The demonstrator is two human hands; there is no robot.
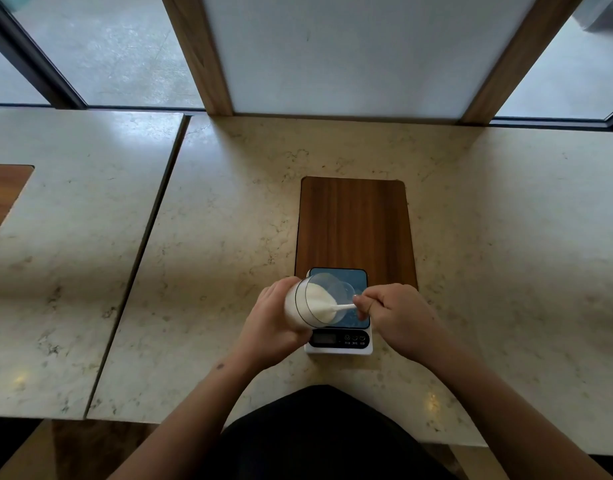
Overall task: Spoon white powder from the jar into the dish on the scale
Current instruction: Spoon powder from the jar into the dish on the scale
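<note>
My left hand [268,323] grips a clear jar [312,301] of white powder, tilted with its mouth toward the right, held above the left part of the scale [339,341]. My right hand [395,317] pinches a white spoon [343,306] whose tip reaches into the jar's powder. A small clear dish [345,289] sits on the scale's blue platform, partly hidden behind the jar. The scale's display is dark and unreadable.
The scale stands at the near end of a wooden board [353,223] on a marble counter [229,220]. A second counter slab [73,237] lies to the left across a seam. Windows and a wood-framed panel [350,53] rise behind.
</note>
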